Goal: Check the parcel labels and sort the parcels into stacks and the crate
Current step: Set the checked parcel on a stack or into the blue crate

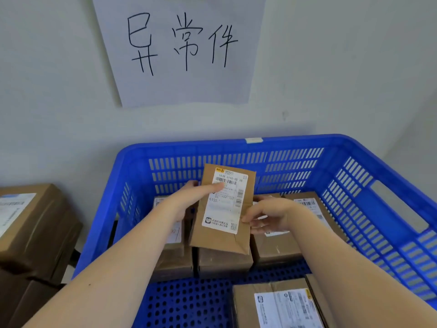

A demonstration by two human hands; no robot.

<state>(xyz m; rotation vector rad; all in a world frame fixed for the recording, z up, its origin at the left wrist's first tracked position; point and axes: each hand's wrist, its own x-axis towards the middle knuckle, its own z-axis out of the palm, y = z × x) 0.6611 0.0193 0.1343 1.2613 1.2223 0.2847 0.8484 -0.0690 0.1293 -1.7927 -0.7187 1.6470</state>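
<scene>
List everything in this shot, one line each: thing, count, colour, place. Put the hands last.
held parcel: one, brown with a white label, above the crate, between both hands
crate: one, blue, against the wall
parcels in crate: at least five, brown, some showing white labels, on the crate floor
stacked boxes: at least two, brown, top one with a white label, outside the crate to its left
paper sign: one, white with black handwriting, on the wall above the crate
left hand: one, grips the held parcel's left edge, thumb on the label
right hand: one, pinches the held parcel's right edge
</scene>
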